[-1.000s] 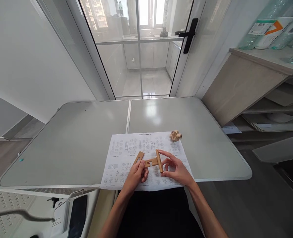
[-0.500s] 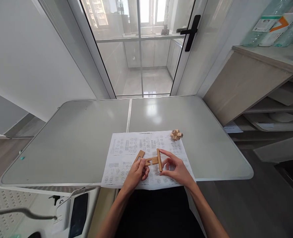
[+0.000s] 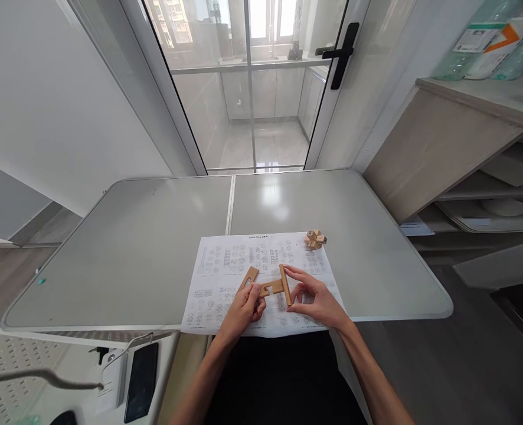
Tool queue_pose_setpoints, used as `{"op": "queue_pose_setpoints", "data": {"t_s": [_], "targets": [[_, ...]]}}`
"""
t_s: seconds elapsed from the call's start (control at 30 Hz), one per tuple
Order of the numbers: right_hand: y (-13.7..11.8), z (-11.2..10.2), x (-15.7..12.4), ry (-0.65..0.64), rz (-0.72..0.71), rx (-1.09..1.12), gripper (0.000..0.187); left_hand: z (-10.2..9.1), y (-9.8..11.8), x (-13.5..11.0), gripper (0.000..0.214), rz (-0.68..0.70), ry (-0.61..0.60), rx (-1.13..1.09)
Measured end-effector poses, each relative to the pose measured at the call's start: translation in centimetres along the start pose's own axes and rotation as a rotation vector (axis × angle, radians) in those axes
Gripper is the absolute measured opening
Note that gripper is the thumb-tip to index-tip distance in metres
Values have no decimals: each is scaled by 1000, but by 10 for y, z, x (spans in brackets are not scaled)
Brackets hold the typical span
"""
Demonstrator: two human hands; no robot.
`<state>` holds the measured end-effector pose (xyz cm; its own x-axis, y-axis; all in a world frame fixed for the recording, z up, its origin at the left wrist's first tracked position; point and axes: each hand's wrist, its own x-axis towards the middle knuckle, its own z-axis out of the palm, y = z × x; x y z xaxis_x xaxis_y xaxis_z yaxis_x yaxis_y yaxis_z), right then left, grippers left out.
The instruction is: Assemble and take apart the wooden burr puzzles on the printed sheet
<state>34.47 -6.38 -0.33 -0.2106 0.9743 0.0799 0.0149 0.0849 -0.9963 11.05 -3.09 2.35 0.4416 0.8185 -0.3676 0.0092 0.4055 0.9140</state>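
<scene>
My left hand [image 3: 245, 308] pinches flat wooden puzzle pieces where they meet. One is a slotted wooden piece [image 3: 251, 275] that slants up and away; the other is a notched wooden piece [image 3: 274, 287] reaching right. Across the notched piece's right end stands a wooden bar [image 3: 285, 284]. My right hand [image 3: 313, 296] grips that bar at its two ends between thumb and fingers. Beneath both hands lies a white printed sheet [image 3: 217, 260] with rows of small diagrams. An assembled wooden burr puzzle [image 3: 315, 239] rests on the sheet's upper right corner.
The grey folding table [image 3: 164, 248] has a seam down its middle. At lower left, a phone [image 3: 141, 382] and a white box with a cable [image 3: 111, 378] lie on a white surface. A wooden shelf [image 3: 456, 130] holding bottles stands at right, and a glass door [image 3: 252, 94] is ahead.
Both hands keep their holds on the wooden pieces. The bar in my right hand has tilted slightly, its lower end shifting a little to the right.
</scene>
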Motion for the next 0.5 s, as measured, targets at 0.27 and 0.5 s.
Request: {"op": "queue_pose_setpoints", "data": {"t_s": [0.27, 0.5], "targets": [[-6, -4, 0, -37, -2, -22, 72, 0, 6, -3, 54, -16, -31, 27], [-5, -9, 0, -96, -30, -27, 69, -1, 10, -5, 56, -29, -61, 27]]}}
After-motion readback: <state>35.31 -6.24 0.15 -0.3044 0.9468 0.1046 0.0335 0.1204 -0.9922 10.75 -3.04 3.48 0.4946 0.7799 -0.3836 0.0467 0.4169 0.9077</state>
